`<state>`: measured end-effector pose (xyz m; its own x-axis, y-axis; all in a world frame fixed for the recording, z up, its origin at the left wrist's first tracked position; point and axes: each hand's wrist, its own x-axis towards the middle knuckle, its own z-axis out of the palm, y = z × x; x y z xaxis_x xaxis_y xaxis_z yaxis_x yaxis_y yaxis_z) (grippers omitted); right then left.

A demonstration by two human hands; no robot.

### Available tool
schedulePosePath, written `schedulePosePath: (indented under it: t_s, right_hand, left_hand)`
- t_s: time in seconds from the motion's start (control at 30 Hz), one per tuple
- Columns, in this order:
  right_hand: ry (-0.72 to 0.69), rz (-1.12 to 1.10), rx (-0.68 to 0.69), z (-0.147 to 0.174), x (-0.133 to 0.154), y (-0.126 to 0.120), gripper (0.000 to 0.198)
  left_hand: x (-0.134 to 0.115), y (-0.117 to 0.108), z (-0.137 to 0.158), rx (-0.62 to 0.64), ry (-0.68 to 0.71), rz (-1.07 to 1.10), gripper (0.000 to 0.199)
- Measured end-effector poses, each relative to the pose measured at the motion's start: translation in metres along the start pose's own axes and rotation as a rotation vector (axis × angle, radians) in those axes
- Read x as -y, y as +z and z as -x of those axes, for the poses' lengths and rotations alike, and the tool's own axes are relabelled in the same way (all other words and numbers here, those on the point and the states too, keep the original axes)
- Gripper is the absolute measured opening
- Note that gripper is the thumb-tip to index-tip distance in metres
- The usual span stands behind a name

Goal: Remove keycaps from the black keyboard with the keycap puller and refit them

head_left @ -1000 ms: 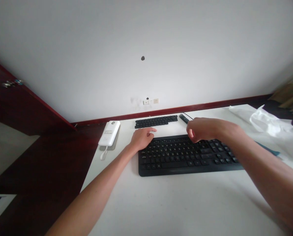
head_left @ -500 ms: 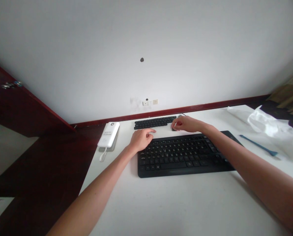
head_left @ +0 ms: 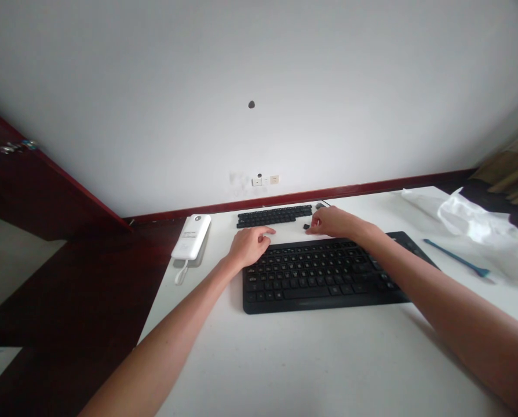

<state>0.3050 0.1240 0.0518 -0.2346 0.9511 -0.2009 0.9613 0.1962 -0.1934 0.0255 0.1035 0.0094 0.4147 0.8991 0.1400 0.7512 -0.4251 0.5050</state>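
A black keyboard [head_left: 311, 298] lies on the white table. My left hand [head_left: 249, 246] rests at its upper left corner, index finger stretched out to the right and nothing in its grasp. Beyond the keyboard, several rows of small black keycaps [head_left: 270, 217] stand in a block with a stepped edge. One separate black keycap [head_left: 306, 226] lies on the table to the right of that block. Right beside it are the fingertips of my right hand [head_left: 328, 222], bent downward with a gap between thumb and index finger. My right forearm covers part of the keyboard's right side.
A white power bank [head_left: 191, 237] with a strap lies at the table's left edge. On the right are a dark blue brush-like tool [head_left: 456, 258] and a crumpled white plastic bag [head_left: 471, 217]. A wall with sockets [head_left: 265, 180] rises behind the table [head_left: 285, 365].
My right hand has shifted slightly to the right, and the single keycap beside its fingertips now shows more fully. My left hand has stayed in place.
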Motion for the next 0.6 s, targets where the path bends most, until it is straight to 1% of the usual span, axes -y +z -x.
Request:
schedulePosePath:
  t_s: [0.17, 0.27, 0.43, 0.6]
  right_hand:
    - [0.013, -0.029, -0.064, -0.004, 0.002, 0.009, 0.023]
    - [-0.005, -0.038, -0.105, -0.006, 0.003, 0.012, 0.022]
    - [-0.011, -0.023, -0.185, -0.007, 0.008, 0.018, 0.023]
    - [-0.008, -0.016, -0.234, -0.009, 0.009, 0.023, 0.026]
  left_hand:
    - [0.0, 0.0, 0.0, 0.003, 0.004, -0.005, 0.036]
    - [0.001, 0.002, -0.001, -0.008, 0.011, -0.008, 0.036]
    - [0.002, 0.002, -0.001, -0.011, 0.002, -0.01, 0.036]
    - [0.0, 0.001, 0.0, -0.007, 0.008, -0.006, 0.036]
